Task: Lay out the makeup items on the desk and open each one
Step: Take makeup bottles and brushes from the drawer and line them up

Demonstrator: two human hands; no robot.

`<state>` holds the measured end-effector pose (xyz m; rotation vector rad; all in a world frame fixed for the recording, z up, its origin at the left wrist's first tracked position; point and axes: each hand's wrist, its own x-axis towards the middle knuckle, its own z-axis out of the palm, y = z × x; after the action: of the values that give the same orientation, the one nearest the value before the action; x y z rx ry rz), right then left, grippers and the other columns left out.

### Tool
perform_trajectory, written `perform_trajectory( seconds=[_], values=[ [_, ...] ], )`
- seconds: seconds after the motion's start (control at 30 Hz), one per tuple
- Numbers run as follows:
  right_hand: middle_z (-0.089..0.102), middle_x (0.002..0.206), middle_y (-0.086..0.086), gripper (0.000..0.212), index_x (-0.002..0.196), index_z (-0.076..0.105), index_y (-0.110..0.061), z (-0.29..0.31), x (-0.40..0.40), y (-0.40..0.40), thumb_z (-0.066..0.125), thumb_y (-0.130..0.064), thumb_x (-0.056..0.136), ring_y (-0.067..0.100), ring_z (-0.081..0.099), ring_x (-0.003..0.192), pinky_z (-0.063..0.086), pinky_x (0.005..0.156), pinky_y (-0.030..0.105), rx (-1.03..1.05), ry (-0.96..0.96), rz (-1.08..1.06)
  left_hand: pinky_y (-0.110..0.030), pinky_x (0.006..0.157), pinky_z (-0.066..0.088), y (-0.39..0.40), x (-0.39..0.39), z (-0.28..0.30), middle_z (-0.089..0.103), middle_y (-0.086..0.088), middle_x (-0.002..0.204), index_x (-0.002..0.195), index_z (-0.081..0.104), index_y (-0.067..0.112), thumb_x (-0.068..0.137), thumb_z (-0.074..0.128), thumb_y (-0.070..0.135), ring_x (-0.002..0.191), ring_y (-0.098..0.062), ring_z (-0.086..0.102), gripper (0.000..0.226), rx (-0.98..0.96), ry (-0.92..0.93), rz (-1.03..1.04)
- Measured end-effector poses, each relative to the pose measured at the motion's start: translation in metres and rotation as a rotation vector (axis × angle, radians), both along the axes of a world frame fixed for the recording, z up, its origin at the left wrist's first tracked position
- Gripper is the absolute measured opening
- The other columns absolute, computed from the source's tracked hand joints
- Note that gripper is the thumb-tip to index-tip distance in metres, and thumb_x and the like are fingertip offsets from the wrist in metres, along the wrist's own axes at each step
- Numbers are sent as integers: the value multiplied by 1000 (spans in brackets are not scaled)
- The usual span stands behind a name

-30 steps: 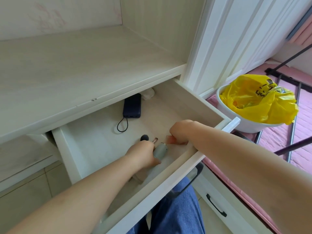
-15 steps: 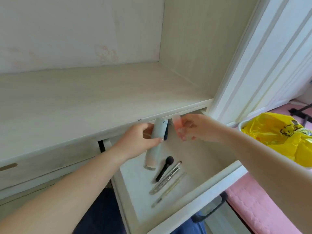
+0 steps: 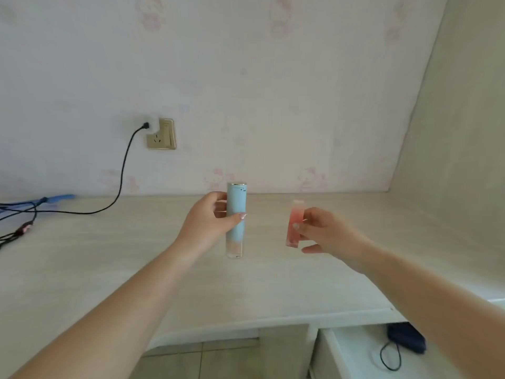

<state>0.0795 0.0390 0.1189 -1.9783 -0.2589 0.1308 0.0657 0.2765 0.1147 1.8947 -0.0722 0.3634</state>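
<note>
My left hand (image 3: 207, 224) grips a tall pale blue tube (image 3: 236, 203) with a gold top and a clear base, held upright over the desk (image 3: 109, 255). Its bottom end sits at or just above the desk surface; I cannot tell if it touches. My right hand (image 3: 325, 232) pinches a small pink translucent tube (image 3: 294, 228) between thumb and fingers, also upright, a little to the right of the blue one. Both hands are over the middle of the desk, near the back wall.
A gold wall socket (image 3: 161, 138) holds a plug with a black cable (image 3: 123, 173) running down to the desk's left end, where blue and black cords (image 3: 32, 203) lie. At the lower right the open drawer (image 3: 355, 359) holds a dark pouch (image 3: 407, 341) with a loop.
Both hands rose from the open drawer with the two tubes and now hold them upright over the desk. The view has swung up from the drawer to the desk and wall.
</note>
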Motion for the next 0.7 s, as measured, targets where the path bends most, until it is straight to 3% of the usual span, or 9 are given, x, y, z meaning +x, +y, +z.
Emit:
perform_trajectory(
  seconds=[0.13,0.37,0.53,0.63,0.7],
  values=[
    [67,102,3,12,103,57,-18,-6,41,69,54,-21,92,14,63,101,53,66,25,-32,-26,34,-35,82,54,64,28,-4,68,2,104,111,58,18,74,77,22,92,-15,67,42,29,-25,171],
    [65,103,-2,19,109,58,-19,-30,100,162,56,-20,90,13,63,101,55,77,30,26,29,104,-30,75,49,133,72,-19,65,0,109,108,53,21,75,76,18,92,-19,66,40,40,-44,330],
    [64,89,-8,19,101,58,-21,-49,129,202,63,-13,84,13,60,84,54,82,35,20,7,130,-32,79,49,158,98,-28,63,0,108,105,51,22,76,76,15,91,-20,65,39,22,-47,381],
    [66,92,-5,21,103,59,-19,-57,145,220,65,-15,83,19,62,92,52,90,41,9,-4,111,-30,78,47,166,112,-31,61,2,107,107,51,22,76,75,16,91,-18,64,40,14,-50,411],
    [66,92,-5,24,106,60,-17,-62,155,229,66,-17,83,19,62,92,52,86,36,19,-17,97,-29,77,46,170,121,-33,60,4,105,109,51,22,76,75,16,89,-17,63,41,20,-57,422]
  ],
)
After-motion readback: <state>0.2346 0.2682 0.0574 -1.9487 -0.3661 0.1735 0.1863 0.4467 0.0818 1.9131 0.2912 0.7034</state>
